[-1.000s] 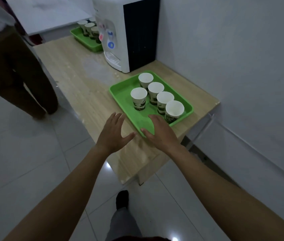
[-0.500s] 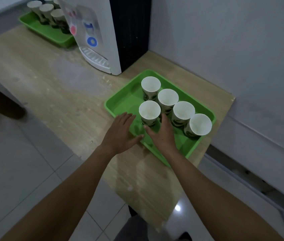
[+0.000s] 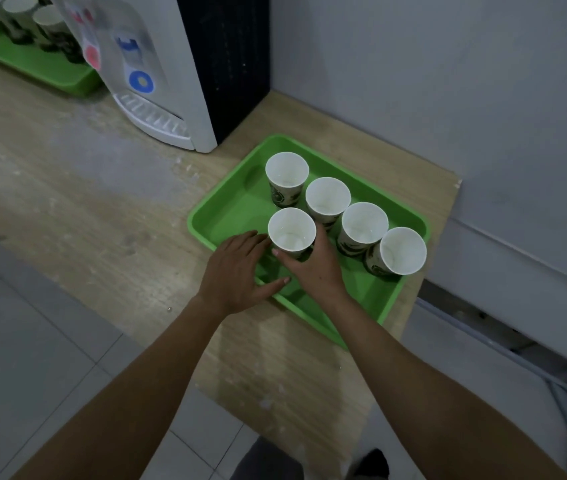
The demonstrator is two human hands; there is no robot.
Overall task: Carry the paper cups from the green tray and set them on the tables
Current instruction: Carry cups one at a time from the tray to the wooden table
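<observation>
Right grip [image 3: 316, 268]: thumb and fingers curled round the nearest paper cup [image 3: 291, 233].
Left grip [image 3: 237, 271]: fingers straight, flat over near rim of the green tray [image 3: 233, 202].
Counter [image 3: 84, 202]: bears the tray.

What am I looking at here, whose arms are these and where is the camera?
There is no machine: this is one view from a camera worn on a person's head, looking down at their own bare arms. On the pale wooden table stands a shallow green plastic tray with five white paper cups, all upright. The right hand has thumb and fingers round the nearest paper cup, not visibly lifted. The left hand lies open over the tray's near rim, holding nothing. Behind stands a white water dispenser, and beyond it a second green tray with more cups.
</observation>
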